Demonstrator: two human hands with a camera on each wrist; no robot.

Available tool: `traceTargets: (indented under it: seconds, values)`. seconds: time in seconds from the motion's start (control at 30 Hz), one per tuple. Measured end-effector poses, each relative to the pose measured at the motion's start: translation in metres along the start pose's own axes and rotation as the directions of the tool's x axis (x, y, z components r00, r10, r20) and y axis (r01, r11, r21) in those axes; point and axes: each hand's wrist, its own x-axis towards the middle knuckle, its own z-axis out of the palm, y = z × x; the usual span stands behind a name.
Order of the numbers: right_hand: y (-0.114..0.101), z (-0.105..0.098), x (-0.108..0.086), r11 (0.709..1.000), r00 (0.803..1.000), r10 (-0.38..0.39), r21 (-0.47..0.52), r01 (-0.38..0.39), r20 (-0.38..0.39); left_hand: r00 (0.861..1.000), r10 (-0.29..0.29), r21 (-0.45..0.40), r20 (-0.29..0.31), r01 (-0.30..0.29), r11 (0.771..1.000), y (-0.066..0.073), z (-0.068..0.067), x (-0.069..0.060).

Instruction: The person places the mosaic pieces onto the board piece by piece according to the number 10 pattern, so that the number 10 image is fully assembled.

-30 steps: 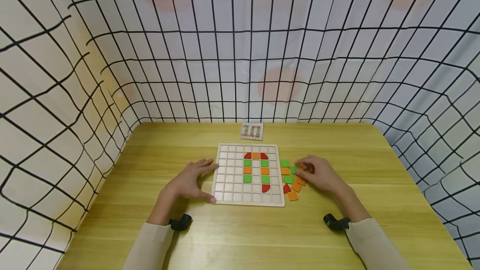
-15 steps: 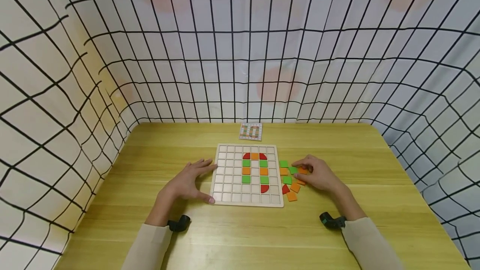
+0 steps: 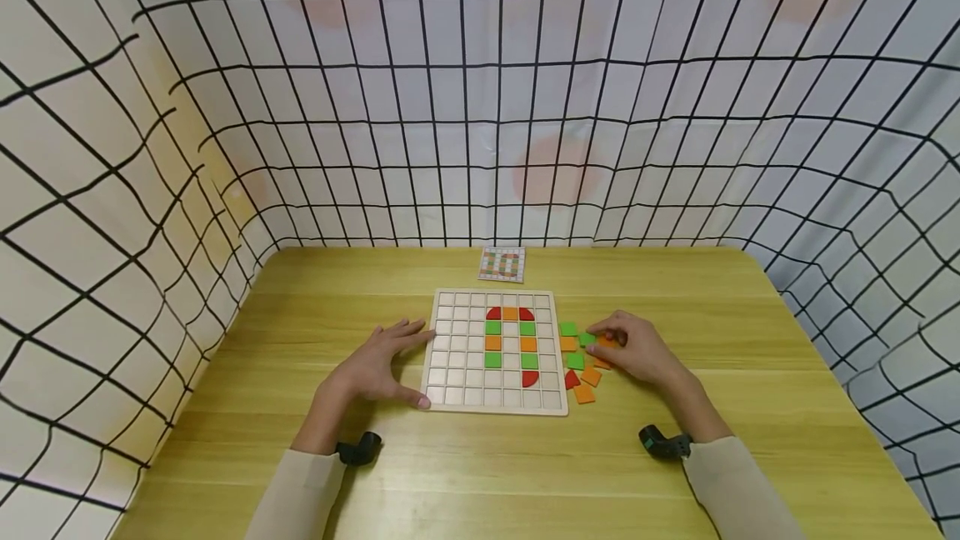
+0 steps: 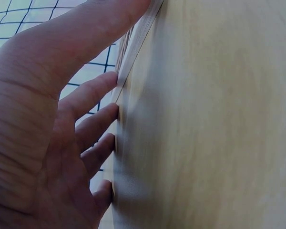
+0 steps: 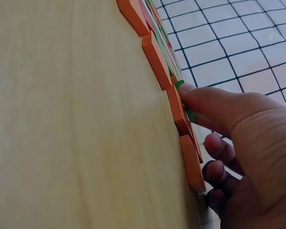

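Note:
A pale square grid board (image 3: 457,373) lies on the table, with red, orange and green pieces set in its right half. My left hand (image 3: 371,363) has its fingers spread along the board's left side, the thumb at the near left corner. In the left wrist view, the fingertips (image 4: 109,114) reach down to the tabletop beside the board's edge. Right of the board, my right hand (image 3: 636,346) pinches a green square tile (image 3: 587,340) between thumb and index finger. The right wrist view shows this green tile (image 5: 191,115) partly hidden behind the thumb.
Loose tiles lie around the right hand: several orange ones, such as an orange tile (image 3: 584,394), other green ones (image 3: 575,362) and a red piece (image 3: 572,379). A small pattern card (image 3: 502,264) lies beyond the board. Black netting (image 3: 480,140) stands around the table.
The right hand has shifted very slightly left at the green tile, which has barely moved. The left hand stays at the board's left edge. The head view has shifted a little.

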Motion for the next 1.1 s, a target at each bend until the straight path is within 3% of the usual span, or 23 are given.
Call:
traceTargets:
  seconds: [0.67, 1.1]
  values:
    - [-0.024, 0.002, -0.007, 0.999, 1.000, 0.001, 0.051, -0.001, 0.009, 1.000, 0.005, 0.016, 0.000, -0.005, 1.000, 0.000, -0.001, 0.001]
    - [-0.052, 0.020, -0.009, 0.994, 0.994, -0.092, 0.071, 0.088, 0.056, 1.000, 0.012, 0.006, -0.003, -0.012, 1.000, 0.000, 0.000, 0.000]
